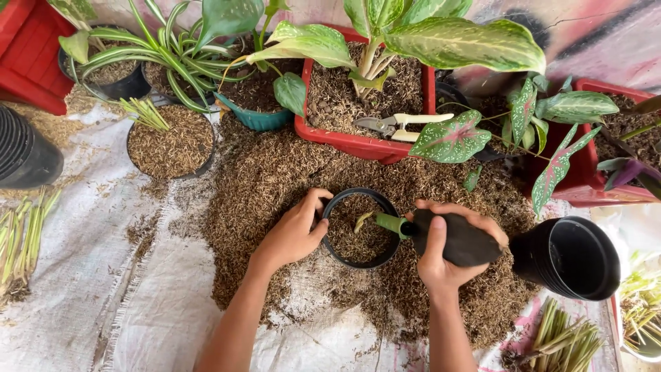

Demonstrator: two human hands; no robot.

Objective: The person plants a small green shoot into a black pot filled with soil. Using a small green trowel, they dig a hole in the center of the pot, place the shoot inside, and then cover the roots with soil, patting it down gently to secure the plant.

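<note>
From the head camera I look straight down on a white woven sheet (pixel 103 275) spread on the ground, with a broad heap of brown husk mix (pixel 275 172) piled over its middle.

My left hand (pixel 292 234) grips the near-left rim of a small black pot (pixel 360 227) that sits upright in the heap, partly filled with the same mix; the fingers are curled shut on the rim. My right hand (pixel 441 255) is clamped around the black handle of a hand trowel (pixel 441 234), whose green neck and blade reach over the pot's right edge into the fill.

Just right of that hand lies a stack of empty black pots (pixel 568 258), tipped on its side with the mouth towards me. Behind the heap stands a red planter (pixel 358 145) holding a broad-leaved plant, with pruning shears (pixel 396 125) lying on its soil. To the left, a round black pot of husk with a green cutting (pixel 171 141) stands apart. Bundles of cut green stems (pixel 564 341) lie at the lower right.
</note>
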